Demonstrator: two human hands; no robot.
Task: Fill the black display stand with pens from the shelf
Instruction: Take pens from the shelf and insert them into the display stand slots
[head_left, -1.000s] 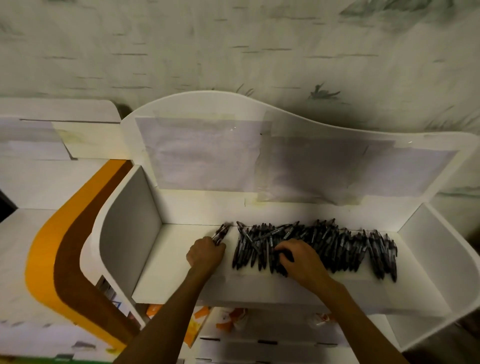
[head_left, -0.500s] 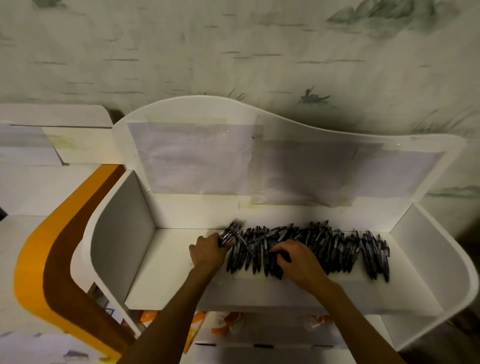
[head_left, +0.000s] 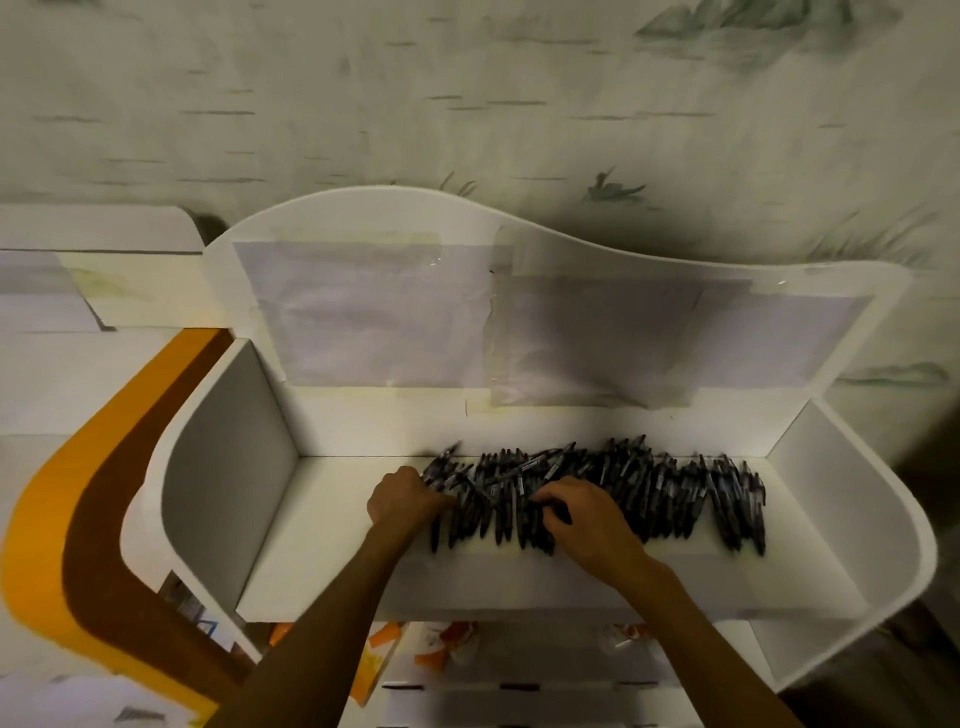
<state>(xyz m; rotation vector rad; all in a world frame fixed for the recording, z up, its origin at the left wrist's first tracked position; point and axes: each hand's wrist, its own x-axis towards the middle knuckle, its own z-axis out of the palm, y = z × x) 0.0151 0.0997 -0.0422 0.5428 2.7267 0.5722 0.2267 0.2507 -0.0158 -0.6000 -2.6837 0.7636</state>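
Dimly lit white shelf (head_left: 322, 525) w/ black pens (head_left: 649, 488), left hand (head_left: 402, 499) grip clamped on some, right hand (head_left: 592, 519) grip unclear.

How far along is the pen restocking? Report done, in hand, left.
Done: nothing visible; the black display stand is out of view. In hand: the left hand grips a small bunch of pens at the left end of the pile of black pens on the white shelf; the right hand picks at pens mid-pile. Left: nearly the whole pile.

Pens (head_left: 649, 493) lie in a row on the shelf (head_left: 332, 519), right of middle.
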